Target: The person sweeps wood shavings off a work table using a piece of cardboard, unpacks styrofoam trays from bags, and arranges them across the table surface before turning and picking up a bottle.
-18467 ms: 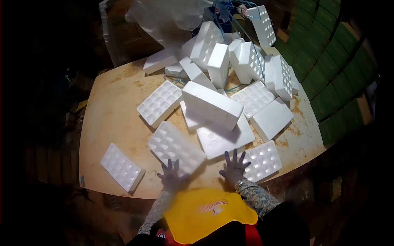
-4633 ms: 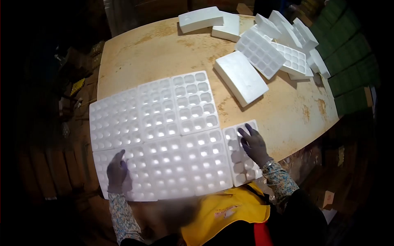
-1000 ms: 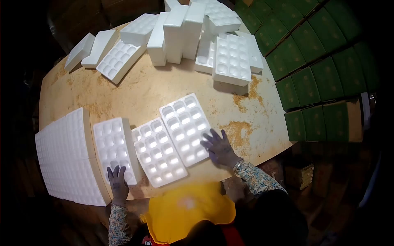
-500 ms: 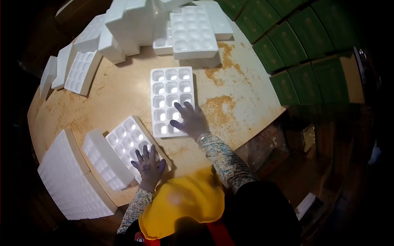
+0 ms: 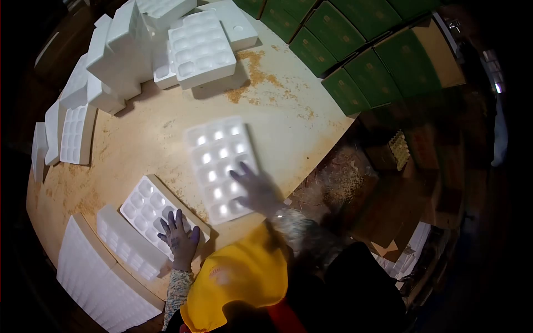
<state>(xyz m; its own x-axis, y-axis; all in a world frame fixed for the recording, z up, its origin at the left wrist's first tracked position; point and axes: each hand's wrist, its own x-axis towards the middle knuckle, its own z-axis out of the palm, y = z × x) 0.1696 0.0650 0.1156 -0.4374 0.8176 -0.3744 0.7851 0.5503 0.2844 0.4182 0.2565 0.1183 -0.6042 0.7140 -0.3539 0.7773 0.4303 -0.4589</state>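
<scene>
My left hand [image 5: 181,244] rests with spread fingers on a white foam tray [image 5: 141,202] with rounded pockets, lying slanted at the near left of the table. In the middle of the table lies a second white foam tray [image 5: 202,158], blurred by motion. My right hand [image 5: 258,191], also smeared, reaches over the right side of that tray with thumb and fingers apart. Both hands wear thin, pale gloves. Left of my left hand, another foam tray [image 5: 130,244] stands on its side.
A large stack of foam trays [image 5: 100,277] stands at the near left. More foam trays [image 5: 202,47] lie and lean along the far side of the wooden table [image 5: 133,144]. Tan crumbs [image 5: 250,75] are scattered on it. Green cartons [image 5: 338,28] are piled beyond the right edge.
The view has turned, so the scene sits differently. Relative to the table, the middle tray has moved right and nearer, along with my right hand. My left hand stays on its tray.
</scene>
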